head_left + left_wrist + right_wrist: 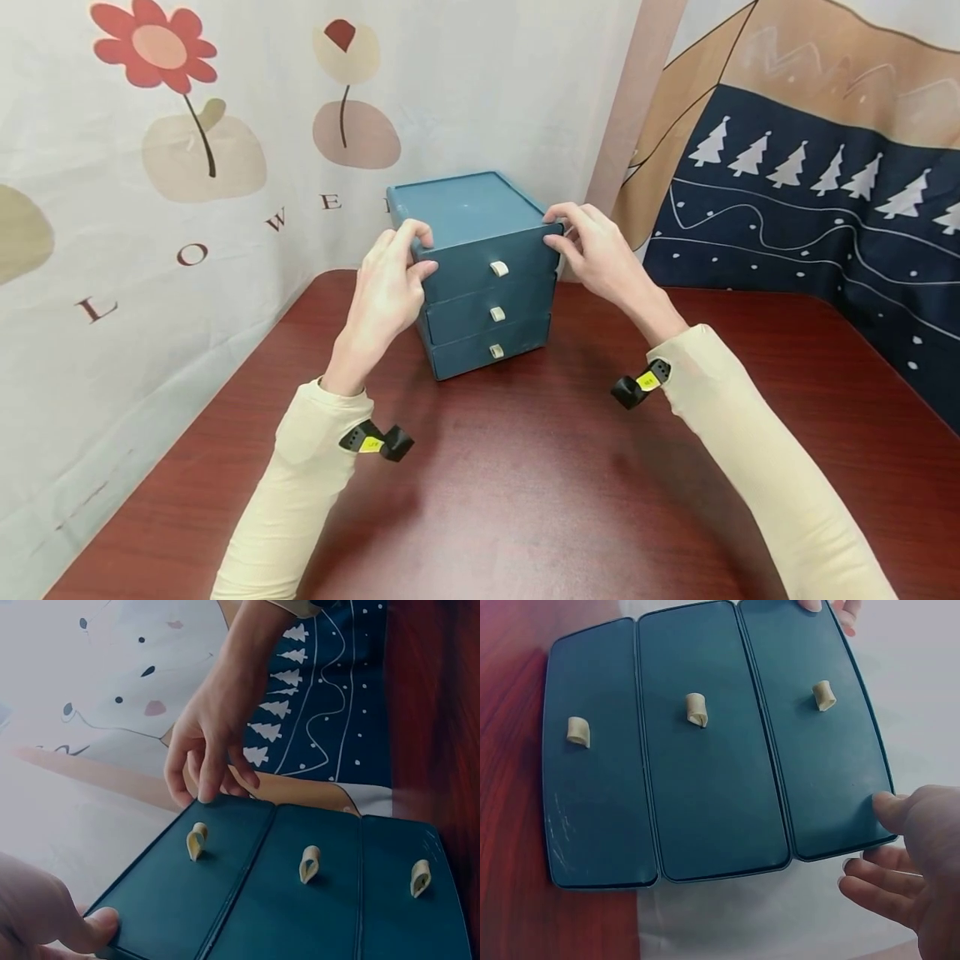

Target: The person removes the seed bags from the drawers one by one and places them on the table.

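Observation:
A blue three-drawer storage box [465, 292] stands on the table, each drawer front bearing a small cream pull tab. My left hand [386, 287] holds its upper left front corner, thumb on the top drawer's face and fingers over the top edge. At the opposite corner, my right hand [600, 254] grips with the thumb on the front and fingers at the top and side. All three drawers look closed. In the right wrist view the right thumb [891, 812] presses the front near the corner, with other fingers beside the side wall.
The dark red wooden table [510, 483] extends in front of the box and to both sides. Behind hangs a white cloth [480, 83] with flower prints and letters. A navy cloth with white trees [795, 217] hangs at the right.

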Available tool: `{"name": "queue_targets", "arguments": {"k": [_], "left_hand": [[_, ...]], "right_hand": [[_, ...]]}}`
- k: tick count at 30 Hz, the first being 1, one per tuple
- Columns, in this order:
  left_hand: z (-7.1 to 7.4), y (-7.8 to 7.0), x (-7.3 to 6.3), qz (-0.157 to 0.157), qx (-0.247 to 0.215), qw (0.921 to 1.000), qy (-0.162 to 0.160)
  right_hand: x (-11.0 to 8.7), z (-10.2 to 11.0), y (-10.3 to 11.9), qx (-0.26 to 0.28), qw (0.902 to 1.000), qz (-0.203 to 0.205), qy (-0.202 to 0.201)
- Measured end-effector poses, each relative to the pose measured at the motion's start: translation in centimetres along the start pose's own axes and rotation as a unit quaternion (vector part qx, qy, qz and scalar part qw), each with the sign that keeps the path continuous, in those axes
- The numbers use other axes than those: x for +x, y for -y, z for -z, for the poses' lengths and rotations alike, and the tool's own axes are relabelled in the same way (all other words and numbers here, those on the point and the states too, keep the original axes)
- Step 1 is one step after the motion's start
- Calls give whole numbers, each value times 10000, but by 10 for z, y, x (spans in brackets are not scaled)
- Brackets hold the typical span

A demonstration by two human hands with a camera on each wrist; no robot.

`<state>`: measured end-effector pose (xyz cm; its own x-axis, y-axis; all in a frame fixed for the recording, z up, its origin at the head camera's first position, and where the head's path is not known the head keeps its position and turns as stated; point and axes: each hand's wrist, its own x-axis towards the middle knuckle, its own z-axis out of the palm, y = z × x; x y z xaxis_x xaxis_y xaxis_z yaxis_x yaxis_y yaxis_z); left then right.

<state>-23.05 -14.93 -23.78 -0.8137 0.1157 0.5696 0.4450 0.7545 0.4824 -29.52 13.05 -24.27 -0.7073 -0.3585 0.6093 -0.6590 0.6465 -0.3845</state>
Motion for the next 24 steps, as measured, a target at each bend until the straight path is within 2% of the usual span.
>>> {"name": "queue_targets", "arguments": {"k": [7, 18, 24], "left_hand": [[-8, 1, -1, -2, -49, 9997, -226], [-16, -2, -2, -228, 59, 9981, -578], [-18, -1, -3, -320, 75, 9968, -725]], "right_hand": [[-3, 1, -2, -34, 10000, -44, -77], [-8, 6, -2, -149, 9994, 50, -308], [-10, 11, 1, -156, 9995, 112, -242]]}}
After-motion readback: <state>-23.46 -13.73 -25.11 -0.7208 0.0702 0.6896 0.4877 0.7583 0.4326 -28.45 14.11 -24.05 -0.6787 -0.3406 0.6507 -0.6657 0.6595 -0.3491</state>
